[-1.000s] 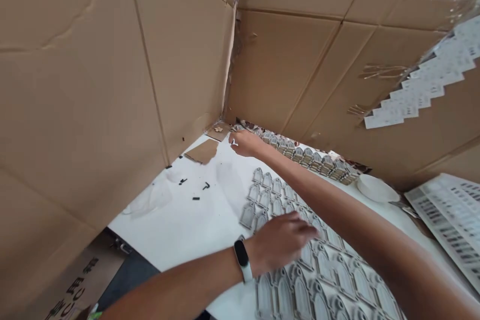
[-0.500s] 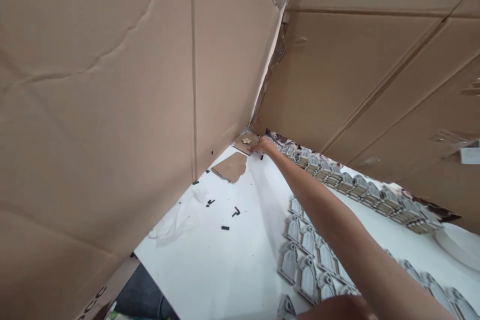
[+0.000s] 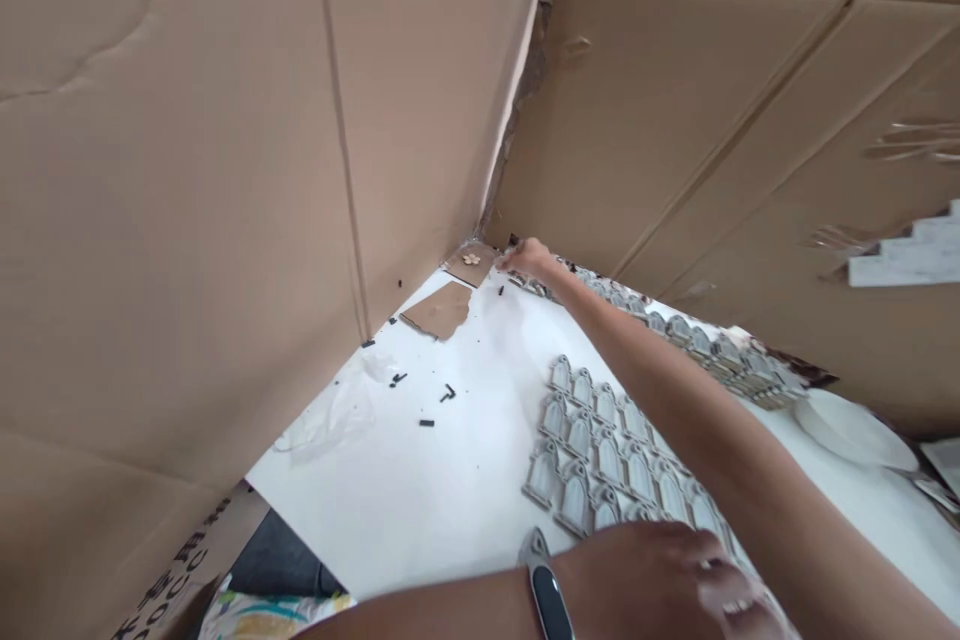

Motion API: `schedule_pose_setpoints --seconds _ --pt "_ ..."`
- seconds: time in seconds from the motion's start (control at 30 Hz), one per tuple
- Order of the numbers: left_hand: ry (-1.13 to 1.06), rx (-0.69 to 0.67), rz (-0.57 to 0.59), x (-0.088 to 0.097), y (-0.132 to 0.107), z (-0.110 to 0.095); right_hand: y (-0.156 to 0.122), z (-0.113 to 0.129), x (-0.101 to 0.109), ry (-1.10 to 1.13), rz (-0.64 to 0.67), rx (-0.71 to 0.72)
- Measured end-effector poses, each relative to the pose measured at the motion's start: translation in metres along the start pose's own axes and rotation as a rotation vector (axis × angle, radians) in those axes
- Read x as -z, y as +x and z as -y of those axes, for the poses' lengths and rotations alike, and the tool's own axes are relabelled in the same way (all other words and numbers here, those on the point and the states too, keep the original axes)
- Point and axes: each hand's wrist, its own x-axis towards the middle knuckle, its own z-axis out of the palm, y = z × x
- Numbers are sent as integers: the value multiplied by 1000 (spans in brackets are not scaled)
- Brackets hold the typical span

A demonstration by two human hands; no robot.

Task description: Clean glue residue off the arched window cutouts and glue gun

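Note:
My right hand (image 3: 527,260) reaches to the far corner, fingers pinched together at the end of a long row of small grey arch-shaped pieces (image 3: 679,328); what they hold is hidden. At the bottom, my left hand (image 3: 652,575) with a wristband (image 3: 550,600) crosses in front of a second group of grey arch-shaped pieces (image 3: 577,435), laid in overlapping rows. Its fingers are curled and partly blurred, and anything inside them is too unclear to name. Left of my right hand lies a small cardboard piece (image 3: 461,272) with a pale flower-shaped bit (image 3: 471,259).
Tall cardboard walls (image 3: 225,170) enclose the white table (image 3: 420,500) on two sides. A torn cardboard scrap (image 3: 442,310), small black bits (image 3: 427,423) and clear plastic (image 3: 337,420) lie on it. A white round dish (image 3: 855,430) stands at right.
My left hand has come further into view at the bottom, extending to the right. My right hand has moved slightly away from the small cardboard piece to the row's end. The view has shifted.

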Motion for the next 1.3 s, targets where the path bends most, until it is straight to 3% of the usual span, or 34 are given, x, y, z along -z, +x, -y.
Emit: schedule_pose_setpoints --seconds 0.17,0.27,0.37,0.43,0.53,0.6,0.67,0.73,0.8,1.1,1.3 --pt "-207 -25 -69 9 -7 13 -75 -38 72 43 -107 26" --pt "-312 18 -91 19 -13 24 -146 -71 106 101 -213 45" --pt "-440 128 -109 33 -18 29 -233 -112 119 177 -379 16" --pt "-547 213 -127 44 -18 29 -297 -139 114 233 -484 -24" --pt "-684 385 -180 53 -8 31 -387 -169 85 573 -739 89" --pt "-749 510 -208 55 1 34 -434 -184 54 616 -794 28" --pt "-795 608 -200 56 8 36 -464 -200 20 661 -772 -65" --pt "-829 676 -167 56 12 35 -476 -216 -5 698 -737 -101" --pt "-851 734 -125 54 14 34 -473 -229 -17 727 -717 -99" --pt "-892 979 -44 52 17 40 -408 -243 1 622 -603 46" --pt "-865 1053 -47 67 11 36 -396 -247 -5 528 -534 85"
